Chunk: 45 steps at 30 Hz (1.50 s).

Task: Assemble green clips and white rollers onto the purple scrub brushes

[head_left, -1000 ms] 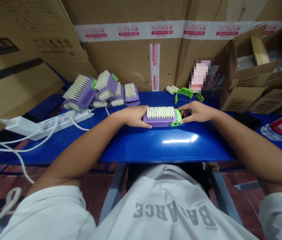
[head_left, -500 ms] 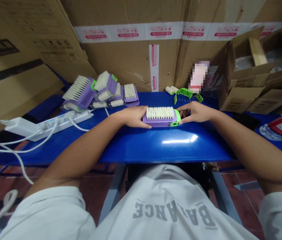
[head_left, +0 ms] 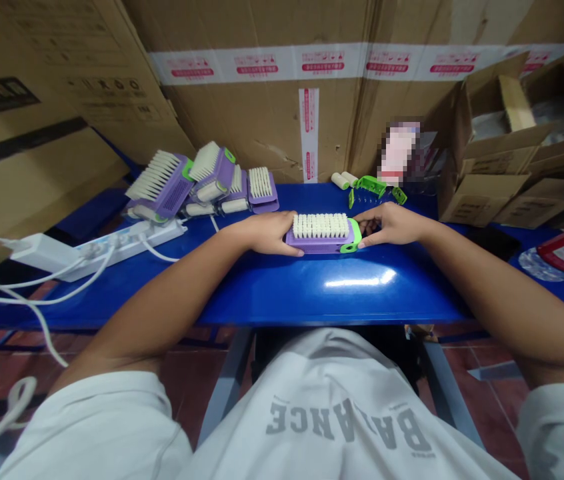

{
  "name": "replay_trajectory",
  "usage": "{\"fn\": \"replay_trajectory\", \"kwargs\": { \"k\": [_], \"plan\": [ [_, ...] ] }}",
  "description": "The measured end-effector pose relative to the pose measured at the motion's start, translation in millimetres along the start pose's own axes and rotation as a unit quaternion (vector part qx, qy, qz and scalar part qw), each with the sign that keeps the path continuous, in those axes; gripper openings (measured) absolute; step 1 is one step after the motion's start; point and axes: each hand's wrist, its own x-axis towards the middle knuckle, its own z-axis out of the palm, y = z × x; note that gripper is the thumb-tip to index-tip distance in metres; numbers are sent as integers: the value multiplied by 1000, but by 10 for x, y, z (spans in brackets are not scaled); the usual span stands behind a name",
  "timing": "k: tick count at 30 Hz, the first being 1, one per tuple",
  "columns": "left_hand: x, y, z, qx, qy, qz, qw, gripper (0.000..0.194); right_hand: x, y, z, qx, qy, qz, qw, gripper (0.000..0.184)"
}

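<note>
While my left hand (head_left: 265, 233) clamps the purple end of the brush (head_left: 321, 233), its long axis runs crosswise on the blue bench (head_left: 282, 290), straight ahead of me, and my right hand (head_left: 392, 225) pinches its green end (head_left: 355, 237), equally near.

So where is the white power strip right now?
In the head view, the white power strip lies on the left part of the blue table, just in front of the cluster of purple bristle brushes and left of the person's left hand.
</note>
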Motion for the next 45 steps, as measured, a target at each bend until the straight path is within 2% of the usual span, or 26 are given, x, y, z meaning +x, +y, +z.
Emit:
{"fn": "replay_trajectory", "kwargs": {
  "k": [3,10,35,45],
  "plan": [
    [-1,12,-5,25,-2,-22,999,88,0,-13,-1,-2,-1,4,1000,65],
    [-7,33,-16,34,-2,-20,999,89,0,0,0,1,-3,2,1000,69],
    [-2,38,-8,36,3,-22,999,86,6,61,10,2,4,-29,1000,63],
    [4,42,-10,45,0,-21,999,86,3,25,12,-2,11,-22,1000,62]
  ]
}}
